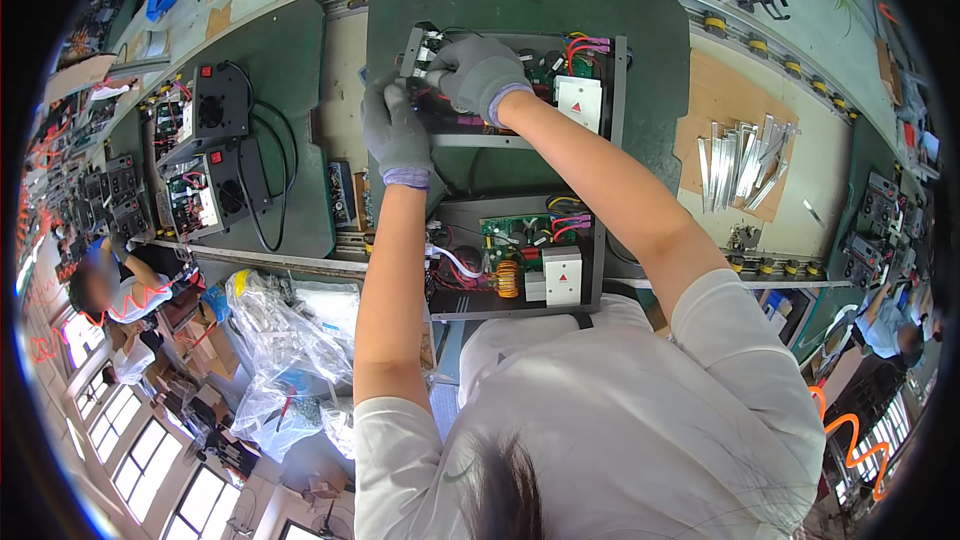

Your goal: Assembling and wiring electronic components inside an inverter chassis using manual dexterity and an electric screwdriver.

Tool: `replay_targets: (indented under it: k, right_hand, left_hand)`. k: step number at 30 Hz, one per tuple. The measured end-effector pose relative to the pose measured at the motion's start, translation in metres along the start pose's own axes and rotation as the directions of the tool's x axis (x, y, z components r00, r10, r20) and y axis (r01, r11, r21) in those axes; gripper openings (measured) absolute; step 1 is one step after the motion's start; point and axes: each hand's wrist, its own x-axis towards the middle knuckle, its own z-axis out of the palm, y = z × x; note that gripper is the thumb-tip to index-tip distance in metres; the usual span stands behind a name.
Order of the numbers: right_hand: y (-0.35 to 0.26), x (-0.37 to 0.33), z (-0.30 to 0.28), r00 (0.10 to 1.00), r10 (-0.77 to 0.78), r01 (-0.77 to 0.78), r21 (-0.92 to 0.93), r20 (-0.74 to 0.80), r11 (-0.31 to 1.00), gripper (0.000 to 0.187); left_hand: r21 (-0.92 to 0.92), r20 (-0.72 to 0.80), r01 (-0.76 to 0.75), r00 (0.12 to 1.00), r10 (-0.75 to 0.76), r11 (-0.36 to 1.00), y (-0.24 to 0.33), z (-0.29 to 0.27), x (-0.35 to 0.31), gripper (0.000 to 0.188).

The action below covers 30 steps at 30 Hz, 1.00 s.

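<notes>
Far open chassis (520,90) sits on the green mat (640,30) of the table, just beyond the near open chassis (520,255), which lies close against my body. Both my hands are gloved and at the far chassis's left end. My left hand (397,135) curls around that left edge, fingers closed on something small near the wiring; I cannot tell exactly what. My right hand (478,70) lies over the top left corner, fingers bent and pressing on the grey bracket (415,45) there. Best, I judge, to keep the right hand bearing down so the chassis doesn't slide while the left works, and to keep the pink and red wires (580,45), right of my hands, clear of the pinch. Loose metal strips (745,160) lie on cardboard well right of the chassis.
</notes>
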Motion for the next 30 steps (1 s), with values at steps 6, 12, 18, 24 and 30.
replay_targets:
  k: [6,12,18,24,30]
  right_hand:
    - [0.002,0.003,0.001,1.0,0.017,-0.017,0.026,-0.025,1.0,0.021]
    - [-0.006,-0.005,0.023,0.948,-0.015,0.019,0.01,-0.319,1.0,0.019]
    - [0.005,-0.001,0.02,0.981,0.085,-0.053,0.178,-0.176,0.983,0.022]
    - [0.01,0.001,0.02,0.984,0.09,-0.066,0.152,-0.157,0.986,0.021]
    - [0.002,0.003,0.012,0.992,0.121,-0.116,0.184,-0.016,0.976,0.022]
  left_hand:
    - [0.063,0.005,-0.041,0.999,0.041,0.997,0.004,0.002,0.0,0.03]
    - [0.018,0.014,-0.074,0.997,0.074,0.997,-0.007,0.0,0.001,0.027]
    - [-0.048,0.015,0.001,1.0,-0.001,0.999,-0.002,0.002,0.0,0.028]
    - [0.027,0.007,-0.03,1.0,0.029,0.999,0.006,0.003,-0.003,0.027]
    - [0.097,-0.015,-0.1,0.995,0.102,0.99,0.003,0.0,-0.003,0.029]
